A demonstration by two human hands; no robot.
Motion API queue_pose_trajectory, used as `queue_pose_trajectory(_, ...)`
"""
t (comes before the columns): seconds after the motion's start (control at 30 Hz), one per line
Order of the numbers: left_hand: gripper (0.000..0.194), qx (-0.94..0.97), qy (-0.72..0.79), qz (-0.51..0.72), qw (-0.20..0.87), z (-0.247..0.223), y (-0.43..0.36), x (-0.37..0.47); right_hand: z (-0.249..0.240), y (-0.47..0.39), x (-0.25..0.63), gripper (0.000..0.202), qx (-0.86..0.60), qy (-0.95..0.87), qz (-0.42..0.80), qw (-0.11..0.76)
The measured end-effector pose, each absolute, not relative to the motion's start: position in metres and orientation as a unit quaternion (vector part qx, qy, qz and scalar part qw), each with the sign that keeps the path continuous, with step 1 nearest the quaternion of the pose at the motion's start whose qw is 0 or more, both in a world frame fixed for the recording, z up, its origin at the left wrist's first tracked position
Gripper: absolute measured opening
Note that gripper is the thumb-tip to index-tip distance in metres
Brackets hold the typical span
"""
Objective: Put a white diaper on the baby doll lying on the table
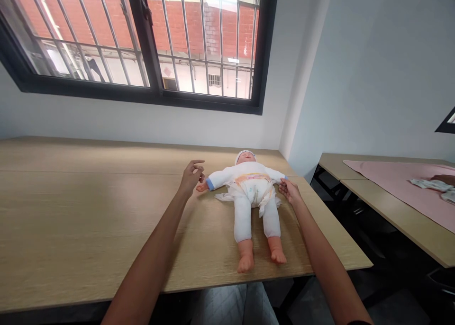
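A baby doll (243,176) lies on its back on the wooden table, arms spread and feet toward me. It wears a white cap, a white top with blue cuffs and white leggings. A diaper (258,192) is around its hips, with loose whitish, sheer material spread at both sides. My left hand (192,177) is held over the table beside the doll's hand on the left, fingers apart and slightly bent, holding nothing. At the opposite cuff, my right hand (290,191) has its fingers closed at the end of the doll's arm; the doll's hand there is hidden.
The wooden table (88,221) runs along the wall below a barred window (202,40). To the right, across a gap, a second table (387,204) bears a pink cloth (384,180). Another person's hand (444,178) rests there by a patterned white cloth (432,185).
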State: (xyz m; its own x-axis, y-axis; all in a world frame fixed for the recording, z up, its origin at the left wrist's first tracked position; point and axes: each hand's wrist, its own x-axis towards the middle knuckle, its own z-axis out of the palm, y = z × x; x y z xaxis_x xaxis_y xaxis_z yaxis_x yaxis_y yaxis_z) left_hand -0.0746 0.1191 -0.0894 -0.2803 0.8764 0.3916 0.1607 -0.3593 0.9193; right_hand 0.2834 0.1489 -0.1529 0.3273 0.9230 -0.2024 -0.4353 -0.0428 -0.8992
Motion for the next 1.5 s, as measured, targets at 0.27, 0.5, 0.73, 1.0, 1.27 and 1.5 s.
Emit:
queue_pose_trajectory(0.27, 0.032, 0.534, 0.485, 0.638, 0.268, -0.093, 0.122, -0.08, -0.152, 0.148, 0.283, 0.011, -0.497, -0.245, 0.527, 0.645)
queue_pose_trajectory(0.5, 0.035, 0.552, 0.61, 0.569, 0.006, -0.107, 0.138, -0.091, -0.153, 0.149, 0.283, 0.012, -0.497, -0.244, 0.526, 0.645)
queue_pose_trajectory(0.73, 0.026, 0.624, 0.525, 0.507, 0.279, -0.101, 0.128, -0.054, -0.153, 0.147, 0.283, 0.011, -0.495, -0.249, 0.525, 0.646)
queue_pose_trajectory(1.0, 0.049, 0.607, 0.453, 0.47, 0.454, -0.108, 0.121, -0.034, -0.152, 0.147, 0.281, 0.012, -0.494, -0.25, 0.523, 0.648)
queue_pose_trajectory(1.27, 0.041, 0.611, 0.445, 0.477, 0.447, -0.111, 0.121, -0.032, -0.153, 0.147, 0.281, 0.012, -0.491, -0.255, 0.522, 0.649)
queue_pose_trajectory(1.5, 0.036, 0.606, 0.447, 0.494, 0.435, -0.109, 0.121, -0.034, -0.155, 0.148, 0.282, 0.009, -0.487, -0.269, 0.519, 0.649)
